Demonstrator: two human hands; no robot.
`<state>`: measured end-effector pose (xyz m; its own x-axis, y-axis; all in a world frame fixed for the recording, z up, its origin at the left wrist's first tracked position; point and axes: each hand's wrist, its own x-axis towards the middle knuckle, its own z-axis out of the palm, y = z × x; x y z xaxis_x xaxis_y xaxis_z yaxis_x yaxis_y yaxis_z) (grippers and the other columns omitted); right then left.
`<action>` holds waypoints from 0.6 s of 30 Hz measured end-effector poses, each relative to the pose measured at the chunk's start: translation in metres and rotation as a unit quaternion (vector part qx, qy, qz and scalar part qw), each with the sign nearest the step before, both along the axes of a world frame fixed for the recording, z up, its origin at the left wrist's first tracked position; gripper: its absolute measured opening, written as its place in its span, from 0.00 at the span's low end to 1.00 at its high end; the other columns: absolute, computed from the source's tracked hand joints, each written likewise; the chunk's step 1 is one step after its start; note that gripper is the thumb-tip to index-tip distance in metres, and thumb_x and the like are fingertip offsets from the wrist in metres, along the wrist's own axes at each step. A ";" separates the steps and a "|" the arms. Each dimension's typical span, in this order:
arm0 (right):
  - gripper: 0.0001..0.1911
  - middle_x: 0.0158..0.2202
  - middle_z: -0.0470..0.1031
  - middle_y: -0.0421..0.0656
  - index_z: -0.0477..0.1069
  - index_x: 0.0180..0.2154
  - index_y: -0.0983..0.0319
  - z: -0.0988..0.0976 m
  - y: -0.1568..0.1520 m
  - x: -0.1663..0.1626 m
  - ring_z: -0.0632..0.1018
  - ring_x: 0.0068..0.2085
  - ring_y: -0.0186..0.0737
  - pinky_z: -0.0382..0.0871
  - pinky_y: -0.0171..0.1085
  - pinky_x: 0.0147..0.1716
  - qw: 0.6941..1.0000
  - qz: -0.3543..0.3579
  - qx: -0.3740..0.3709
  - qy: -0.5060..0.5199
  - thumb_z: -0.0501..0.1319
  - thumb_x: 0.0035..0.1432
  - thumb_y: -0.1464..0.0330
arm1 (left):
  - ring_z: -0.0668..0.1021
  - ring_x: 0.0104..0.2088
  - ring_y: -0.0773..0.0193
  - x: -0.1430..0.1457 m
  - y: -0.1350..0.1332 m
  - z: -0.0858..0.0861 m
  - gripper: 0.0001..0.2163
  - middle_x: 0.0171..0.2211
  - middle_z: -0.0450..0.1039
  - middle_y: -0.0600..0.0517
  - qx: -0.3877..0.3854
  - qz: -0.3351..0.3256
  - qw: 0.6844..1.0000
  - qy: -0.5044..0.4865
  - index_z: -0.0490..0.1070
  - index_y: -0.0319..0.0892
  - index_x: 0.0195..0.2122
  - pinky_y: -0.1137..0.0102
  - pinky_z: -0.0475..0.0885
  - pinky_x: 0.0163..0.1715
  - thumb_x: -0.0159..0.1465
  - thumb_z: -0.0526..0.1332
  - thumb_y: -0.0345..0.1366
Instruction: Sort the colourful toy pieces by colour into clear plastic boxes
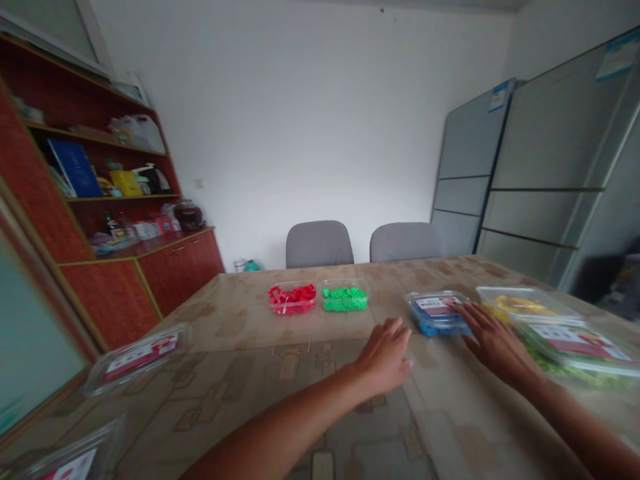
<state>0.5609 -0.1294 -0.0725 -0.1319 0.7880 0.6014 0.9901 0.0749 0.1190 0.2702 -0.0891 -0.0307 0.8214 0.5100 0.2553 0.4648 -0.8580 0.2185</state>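
From the head camera: a person's two bare hands reach over a table with a brown, patterned cover. The left hand is over the table's middle, fingers slightly bent and close together, holding nothing. The right hand stretches its fingers to the right edge of a clear plastic box of blue pieces, which has a white-and-red label on top; whether it grips the box, I cannot tell. This box is on the table, ahead and to the right of the left hand.

To its right are a clear box of yellow pieces and, nearer, a labelled clear box of light-green pieces, blurred. Farther back, left of centre, an open clear box of red pieces is just beside one of bright-green pieces. Two labelled clear plastic lids, one farther away and one nearer, lie at the left. Two grey chairs stand behind the table.
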 end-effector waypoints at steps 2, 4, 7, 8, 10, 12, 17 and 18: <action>0.27 0.57 0.66 0.59 0.63 0.57 0.70 0.011 -0.003 -0.015 0.63 0.60 0.61 0.57 0.58 0.56 1.000 -0.017 0.022 -0.011 0.50 0.58 0.65 | 0.56 0.64 0.57 -0.025 -0.007 0.000 0.25 0.64 0.52 0.42 0.000 0.006 1.000 -0.001 0.58 0.37 0.60 0.64 0.55 0.62 0.62 0.58 0.38; 0.26 0.55 0.68 0.60 0.65 0.55 0.71 0.024 -0.004 -0.037 0.65 0.58 0.61 0.58 0.58 0.56 0.999 -0.015 0.030 0.001 0.49 0.60 0.64 | 0.54 0.65 0.58 -0.048 -0.011 -0.002 0.26 0.65 0.51 0.43 -0.001 0.024 1.000 0.001 0.56 0.37 0.61 0.63 0.53 0.63 0.62 0.58 0.37; 0.24 0.53 0.70 0.57 0.64 0.55 0.70 0.038 0.004 -0.080 0.69 0.56 0.55 0.62 0.53 0.55 0.997 0.047 -0.019 0.053 0.46 0.63 0.65 | 0.54 0.65 0.56 -0.074 -0.003 -0.004 0.26 0.65 0.51 0.41 0.001 0.073 0.997 0.011 0.56 0.37 0.61 0.58 0.52 0.63 0.62 0.57 0.33; 0.24 0.55 0.69 0.57 0.63 0.56 0.69 0.040 0.010 -0.095 0.69 0.56 0.53 0.62 0.52 0.56 0.995 0.066 -0.042 0.066 0.45 0.63 0.65 | 0.54 0.65 0.56 -0.081 0.004 -0.005 0.25 0.65 0.51 0.41 0.005 0.091 0.996 0.015 0.55 0.36 0.61 0.56 0.51 0.63 0.62 0.57 0.32; 0.25 0.58 0.66 0.55 0.60 0.58 0.69 0.040 0.026 -0.123 0.67 0.58 0.50 0.60 0.50 0.57 0.990 0.089 -0.080 0.068 0.45 0.63 0.66 | 0.53 0.65 0.54 -0.090 0.023 -0.003 0.26 0.66 0.49 0.40 0.015 0.126 0.992 0.024 0.54 0.36 0.62 0.54 0.48 0.63 0.62 0.56 0.32; 0.27 0.61 0.61 0.56 0.57 0.60 0.70 0.039 0.047 -0.145 0.64 0.60 0.50 0.58 0.49 0.59 0.985 0.104 -0.121 0.059 0.49 0.62 0.65 | 0.51 0.66 0.51 -0.097 0.047 0.001 0.28 0.66 0.45 0.38 0.027 0.157 0.987 0.034 0.53 0.35 0.62 0.52 0.47 0.62 0.62 0.58 0.33; 0.32 0.64 0.54 0.57 0.56 0.62 0.69 0.040 0.103 -0.181 0.59 0.63 0.54 0.55 0.49 0.59 0.974 0.095 -0.198 0.059 0.57 0.57 0.65 | 0.51 0.65 0.49 -0.103 0.095 0.012 0.27 0.66 0.47 0.37 0.048 0.192 0.978 0.072 0.55 0.37 0.62 0.52 0.47 0.62 0.63 0.60 0.37; 0.32 0.65 0.52 0.57 0.57 0.62 0.67 0.040 0.112 -0.186 0.57 0.63 0.55 0.55 0.49 0.59 0.972 0.089 -0.210 0.062 0.57 0.57 0.66 | 0.52 0.65 0.49 -0.103 0.100 0.013 0.26 0.66 0.48 0.38 0.052 0.190 0.977 0.079 0.56 0.38 0.61 0.51 0.46 0.62 0.64 0.59 0.37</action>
<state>0.3753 -0.0170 -0.0326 -0.2357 0.9389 0.2511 0.9616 0.2626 -0.0793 0.1676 0.0112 -0.0172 0.6108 0.7639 0.2081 0.7752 -0.6305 0.0392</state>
